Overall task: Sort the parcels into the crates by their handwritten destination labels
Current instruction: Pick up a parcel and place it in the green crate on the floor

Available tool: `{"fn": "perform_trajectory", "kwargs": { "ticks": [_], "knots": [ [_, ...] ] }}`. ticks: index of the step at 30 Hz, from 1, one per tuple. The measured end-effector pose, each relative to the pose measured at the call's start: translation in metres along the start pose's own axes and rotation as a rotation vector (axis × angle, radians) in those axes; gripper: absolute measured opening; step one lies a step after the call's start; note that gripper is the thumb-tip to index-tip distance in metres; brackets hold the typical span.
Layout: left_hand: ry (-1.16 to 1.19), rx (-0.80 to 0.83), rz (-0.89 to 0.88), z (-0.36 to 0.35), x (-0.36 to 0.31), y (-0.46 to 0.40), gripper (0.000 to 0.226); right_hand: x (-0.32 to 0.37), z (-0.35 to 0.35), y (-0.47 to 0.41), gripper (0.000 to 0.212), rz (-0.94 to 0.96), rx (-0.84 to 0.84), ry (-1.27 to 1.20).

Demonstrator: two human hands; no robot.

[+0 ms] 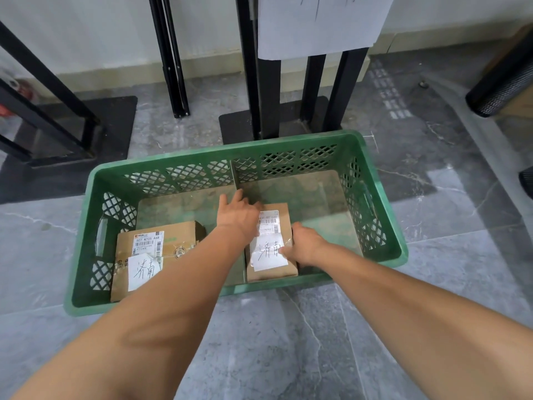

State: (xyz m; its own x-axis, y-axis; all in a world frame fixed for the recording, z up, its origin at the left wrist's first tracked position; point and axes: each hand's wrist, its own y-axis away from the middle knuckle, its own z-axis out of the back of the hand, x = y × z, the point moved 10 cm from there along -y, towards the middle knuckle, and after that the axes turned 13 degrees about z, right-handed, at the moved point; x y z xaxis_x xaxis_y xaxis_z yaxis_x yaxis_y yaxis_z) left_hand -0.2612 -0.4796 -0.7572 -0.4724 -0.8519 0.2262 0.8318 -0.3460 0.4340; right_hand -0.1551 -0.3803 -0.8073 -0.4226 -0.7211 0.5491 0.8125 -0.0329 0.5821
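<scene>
Crate: green, lattice-walled, standing on the grey floor; a low rib runs from the far wall toward the near wall, dividing the floor of it into left and right halves.
Sign: white sheet hanging on the black stand behind the far wall; handwriting cut off by the frame, unreadable.
Left parcel: brown carton lying flat in the near left corner, printed label and handwritten slip facing up.
Right parcel: smaller carton just right of the rib, against the near wall, slip up, the same two characters as on the left parcel, so apparently the correct crate.
Left hand: fingers fairly straight, pressing on the far left top edge of the right parcel; not curled round it.
Right hand: curled round the right side of the parcel, thumb on the slip.
Step, as judged: seating the right parcel.
Doing it well: press flat until the base rests fully, keep the slip upward and legible, square to the near wall, then loosen the right hand without dragging the slip.
</scene>
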Motion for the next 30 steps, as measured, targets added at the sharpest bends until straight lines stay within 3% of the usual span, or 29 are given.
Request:
{"fn": "perform_trajectory", "kwargs": {
  "ticks": [3, 6, 9, 12, 21, 30],
  "knots": [
    [0.052, 0.052, -0.010, -0.003, 0.003, 0.003, 0.066, -0.002, -0.003, -0.002, 0.049, -0.051, 0.041, -0.112],
    [0.087, 0.089, 0.006, 0.005, 0.007, 0.007, 0.070, 0.003, 0.012, 0.000, 0.065, -0.067, 0.014, -0.106],
    [0.101, 0.057, 0.024, 0.029, 0.014, 0.023, 0.070, 0.019, 0.050, 0.018, 0.083, -0.045, -0.118, -0.046],
    [0.161, 0.032, 0.051, 0.072, 0.023, 0.053, 0.069, 0.048, 0.096, 0.064, 0.083, -0.007, -0.307, -0.105],
    [0.309, 0.132, -0.027, 0.280, 0.016, 0.214, 0.068, 0.153, 0.258, 0.263, 0.078, 0.002, -0.458, -0.144],
    [0.396, 0.129, -0.189, 0.519, -0.016, 0.384, 0.064, 0.224, 0.425, 0.497, 0.065, -0.081, -0.552, -0.190]
  ]
}}
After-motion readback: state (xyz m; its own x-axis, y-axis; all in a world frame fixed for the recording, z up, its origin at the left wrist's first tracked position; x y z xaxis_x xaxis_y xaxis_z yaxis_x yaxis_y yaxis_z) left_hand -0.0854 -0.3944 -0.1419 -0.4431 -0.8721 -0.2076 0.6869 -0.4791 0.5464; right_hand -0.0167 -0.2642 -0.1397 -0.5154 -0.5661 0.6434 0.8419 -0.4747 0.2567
